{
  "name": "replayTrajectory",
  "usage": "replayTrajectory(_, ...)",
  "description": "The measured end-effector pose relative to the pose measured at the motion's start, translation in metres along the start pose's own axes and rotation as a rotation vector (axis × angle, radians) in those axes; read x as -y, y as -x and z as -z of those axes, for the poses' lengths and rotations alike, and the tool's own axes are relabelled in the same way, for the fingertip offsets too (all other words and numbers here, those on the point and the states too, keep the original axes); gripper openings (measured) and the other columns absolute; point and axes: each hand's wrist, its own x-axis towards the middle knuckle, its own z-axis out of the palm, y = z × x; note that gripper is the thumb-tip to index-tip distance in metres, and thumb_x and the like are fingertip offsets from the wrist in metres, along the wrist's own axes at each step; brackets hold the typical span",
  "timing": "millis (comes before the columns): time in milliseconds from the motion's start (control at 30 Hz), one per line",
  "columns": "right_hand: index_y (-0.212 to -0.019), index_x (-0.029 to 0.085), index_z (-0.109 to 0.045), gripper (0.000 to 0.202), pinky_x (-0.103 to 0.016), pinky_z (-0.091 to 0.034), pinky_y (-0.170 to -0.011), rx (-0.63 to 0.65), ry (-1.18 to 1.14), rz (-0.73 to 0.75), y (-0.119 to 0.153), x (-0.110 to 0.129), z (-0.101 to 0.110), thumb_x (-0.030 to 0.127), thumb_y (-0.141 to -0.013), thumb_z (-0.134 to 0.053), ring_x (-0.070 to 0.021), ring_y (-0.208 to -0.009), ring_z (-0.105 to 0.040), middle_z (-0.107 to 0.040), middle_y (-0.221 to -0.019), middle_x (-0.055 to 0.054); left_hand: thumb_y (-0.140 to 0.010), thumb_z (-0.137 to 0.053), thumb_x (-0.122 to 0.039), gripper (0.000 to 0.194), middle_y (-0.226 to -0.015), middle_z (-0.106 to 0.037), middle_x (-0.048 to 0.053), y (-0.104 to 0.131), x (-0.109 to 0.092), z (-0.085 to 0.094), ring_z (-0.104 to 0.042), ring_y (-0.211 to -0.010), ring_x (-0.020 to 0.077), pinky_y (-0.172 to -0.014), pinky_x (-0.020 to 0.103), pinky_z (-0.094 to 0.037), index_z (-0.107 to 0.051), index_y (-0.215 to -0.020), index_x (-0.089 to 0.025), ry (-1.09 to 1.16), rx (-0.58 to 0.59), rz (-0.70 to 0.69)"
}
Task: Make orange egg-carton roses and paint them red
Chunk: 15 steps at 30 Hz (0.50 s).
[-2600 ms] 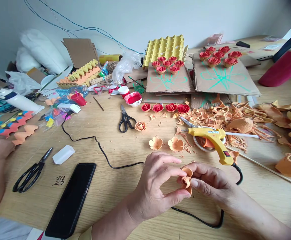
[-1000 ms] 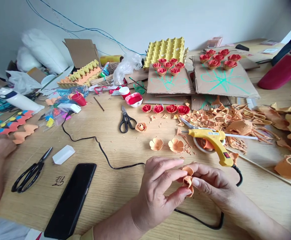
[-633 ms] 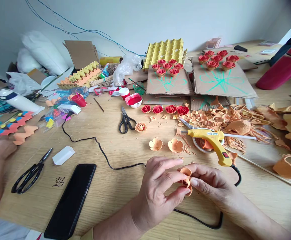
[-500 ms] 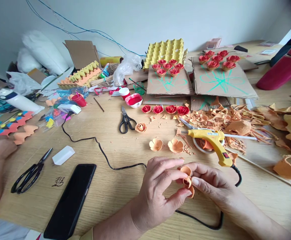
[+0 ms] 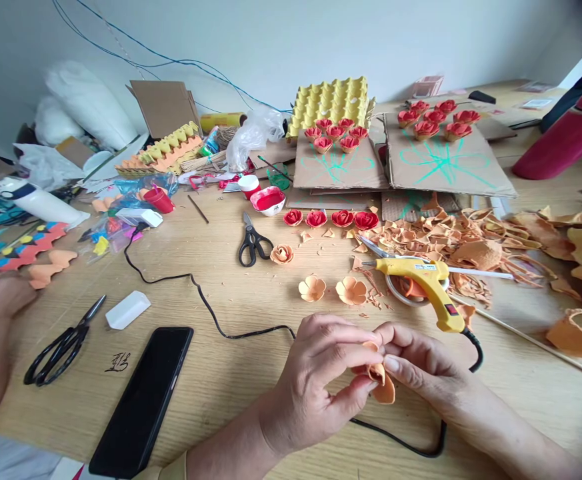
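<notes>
Between my two hands is an orange egg-carton flower (image 5: 383,389), with a curled middle and outspread petals partly hidden by fingers. My left hand (image 5: 321,377) pinches it from the left with thumb and fingertips. From the right, my right hand (image 5: 418,357) grips its edge between thumb and forefinger. Just beyond the hands lie two flat orange petal cups (image 5: 352,291). A rolled orange flower (image 5: 281,254) sits by black-handled scissors (image 5: 253,241). A yellow glue gun (image 5: 423,270) rests across a roll of tape (image 5: 395,293) to the right.
Red painted flowers (image 5: 342,219) line up before cardboard sheets (image 5: 445,160) bearing more. Orange carton scraps (image 5: 471,247) heap at right. A black cable (image 5: 205,303) crosses the table past a phone (image 5: 141,400) and black scissors (image 5: 63,347). Another person's hand (image 5: 5,293) is at far left.
The orange flower has turned in my fingers, so its lower petal now shows broader and the upper petal is more covered. My left fingers have closed in nearer to my right hand.
</notes>
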Motion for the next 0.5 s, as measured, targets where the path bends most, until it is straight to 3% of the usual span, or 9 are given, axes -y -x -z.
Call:
replayTrajectory(133,-0.099,0.025,-0.073,0.031,-0.025,-0.051,-0.076,-0.001,0.079,-0.006,0.0003,0.0048,-0.0005,0.055,-0.098,-0.071,-0.0127,-0.077,-0.060,-0.067,-0.086,0.001,-0.091,-0.077,-0.014,0.017,-0.114,-0.077,0.007,0.0003,-0.0023,0.0009,-0.072,-0.104,0.0216,-0.096,0.036,-0.056,-0.069,-0.104,-0.022,-0.008,-0.006,0.069)
replayTrajectory(333,-0.114,0.027,-0.072,0.033,-0.034,-0.056,-0.088,-0.022,0.120,0.013,0.0025,0.0022,0.0034,0.055,-0.097,-0.072,-0.0181,-0.088,-0.069,-0.074,-0.100,-0.003,-0.091,-0.071,-0.009,0.019,-0.093,-0.072,0.003,0.0036,-0.0022,-0.0030,-0.068,-0.084,0.0177,-0.083,0.031,-0.058,-0.065,-0.105,-0.021,-0.003,-0.063,0.187)
replayTrajectory(500,-0.112,0.027,-0.072,0.032,-0.032,-0.059,-0.082,-0.117,0.244,0.087,0.0037,0.0059,0.0025,0.055,-0.098,-0.070,-0.0174,-0.084,-0.071,-0.074,-0.096,-0.003,-0.094,-0.067,-0.006,0.019,-0.091,-0.070,0.003,0.0026,-0.0024,-0.0044,-0.067,-0.080,0.0142,-0.076,0.025,-0.057,-0.069,-0.107,-0.020,0.015,-0.035,0.220)
